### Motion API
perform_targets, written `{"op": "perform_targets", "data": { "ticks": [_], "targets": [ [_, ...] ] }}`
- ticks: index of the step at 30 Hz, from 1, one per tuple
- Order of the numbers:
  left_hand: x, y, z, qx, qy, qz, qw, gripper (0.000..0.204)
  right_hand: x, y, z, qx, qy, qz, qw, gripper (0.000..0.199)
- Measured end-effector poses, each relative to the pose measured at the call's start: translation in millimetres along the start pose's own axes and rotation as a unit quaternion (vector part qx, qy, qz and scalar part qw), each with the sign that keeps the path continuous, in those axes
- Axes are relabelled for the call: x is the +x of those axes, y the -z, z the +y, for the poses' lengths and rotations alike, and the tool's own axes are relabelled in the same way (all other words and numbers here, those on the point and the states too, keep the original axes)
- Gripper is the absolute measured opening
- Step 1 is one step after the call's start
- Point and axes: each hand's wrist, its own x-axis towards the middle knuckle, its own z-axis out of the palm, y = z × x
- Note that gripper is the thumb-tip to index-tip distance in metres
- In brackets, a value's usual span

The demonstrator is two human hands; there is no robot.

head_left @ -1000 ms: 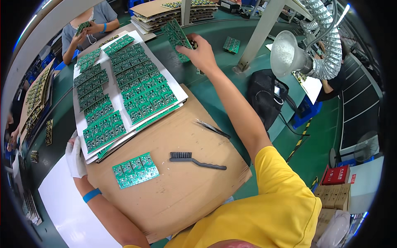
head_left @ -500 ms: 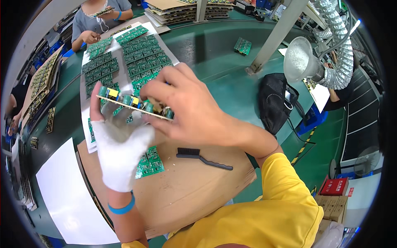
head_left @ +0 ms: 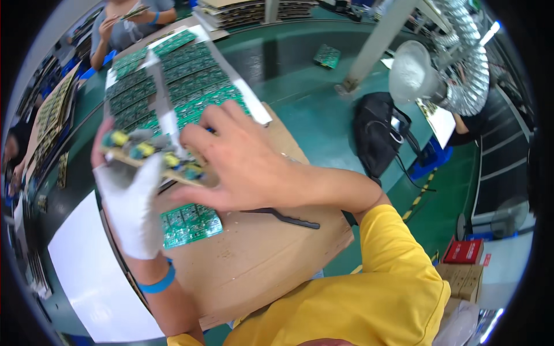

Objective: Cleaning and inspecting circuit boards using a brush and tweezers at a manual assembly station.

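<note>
Both my hands hold up a circuit board panel [head_left: 151, 157] edge-on close to the camera; yellow and blue round parts stick up from it. My left hand [head_left: 131, 202], in a white glove with a blue wristband, supports its left end from below. My bare right hand [head_left: 242, 164] grips its right end with fingers spread. Below lies a small green board panel [head_left: 190, 224] on a brown cardboard sheet [head_left: 259, 259]. A black brush [head_left: 288, 218] lies on the cardboard, partly hidden by my right wrist.
Rows of green board panels [head_left: 184, 81] lie on white sheets behind. A white sheet [head_left: 86, 277] lies at the left. A black bag [head_left: 378, 135], a lamp [head_left: 412, 75] and a post stand on the green table at right. Another person [head_left: 124, 23] handles a board at the far side.
My right hand came back from the far stack with a board panel and my left hand rose to meet it. Both now hold the panel higher and closer to the camera.
</note>
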Motion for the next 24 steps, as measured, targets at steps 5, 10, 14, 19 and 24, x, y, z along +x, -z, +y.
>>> {"op": "perform_targets", "data": {
  "ticks": [5, 10, 14, 19, 24],
  "targets": [
    [9.1, 34.7, 12.6, -0.024, -0.037, -0.038, 0.998, 0.082, -4.8, -0.7, -4.6, 0.057, 0.0, -0.09, 0.994, 0.068],
    [8.7, 65.3, 15.2, -0.018, -0.065, -0.049, 0.996, 0.088, -13.8, -13.6, -8.1, 0.068, -0.027, -0.201, 0.977, 0.064],
    [-5.4, 102.6, 28.3, -0.078, -0.057, -0.113, 0.989, 0.072, -25.6, -31.2, -1.2, 0.088, 0.005, -0.223, 0.971, 0.052],
    [-91.2, 177.7, -6.1, 0.085, -0.049, -0.002, 0.995, 0.079, -29.3, -37.4, -3.2, 0.061, 0.042, -0.356, 0.931, 0.038],
    [-185.2, 157.5, -14.1, 0.219, -0.002, 0.075, 0.973, 0.075, -37.5, -26.9, 5.0, 0.024, -0.04, -0.418, 0.907, 0.04]
  ]
}}
